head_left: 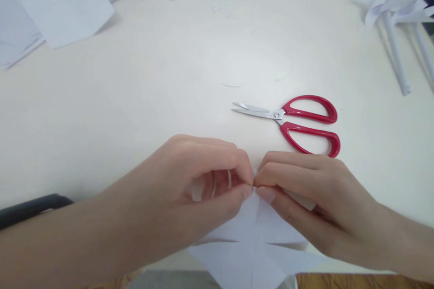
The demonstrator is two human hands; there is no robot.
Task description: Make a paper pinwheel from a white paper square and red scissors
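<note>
White paper (252, 239) pinched by left hand (203, 176) and right hand (305, 189); pinched tip hidden, bottom cropped.

Both hands low and close, left hand (203, 176) and right hand (305, 189) — fingertips pinched, touching.

— what lies on the white bench (142, 99)?
— red-handled scissors (298, 122), blades nearly shut and pointing left; loose paper sheets (50, 13) far left; paper pinwheels (396, 9) on rolled stems far right.
</note>
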